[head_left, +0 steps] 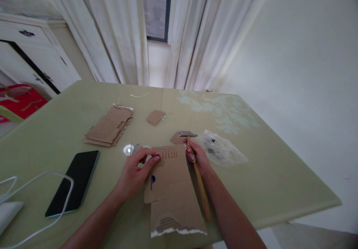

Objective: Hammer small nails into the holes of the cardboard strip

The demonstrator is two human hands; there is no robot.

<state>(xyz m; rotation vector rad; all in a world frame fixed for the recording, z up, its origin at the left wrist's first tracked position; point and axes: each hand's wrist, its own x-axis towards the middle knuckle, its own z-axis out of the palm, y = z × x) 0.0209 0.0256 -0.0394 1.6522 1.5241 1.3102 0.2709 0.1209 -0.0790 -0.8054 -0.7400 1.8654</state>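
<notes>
A torn-edged piece of brown cardboard (173, 189) lies in front of me, with rows of small punched holes near its far end. At the left of those rows, my left hand (140, 165) pinches thumb and forefinger together at the cardboard; whatever is between the fingertips is too small to make out. My right hand (197, 154) is wrapped around a hammer (201, 189) just below its metal head, its wooden handle pointing back toward me along the cardboard's right edge. Several thin metal nails (135, 149) lie just beyond my left hand, beside a small shiny round object (128, 150).
A stack of hole-punched cardboard sheets (107, 126) lies at the far left. Small cardboard scraps (156, 117) lie mid-table, and a crumpled clear plastic bag (223, 150) is at right. A phone (74, 182) and a white cable (71, 193) occupy the near left.
</notes>
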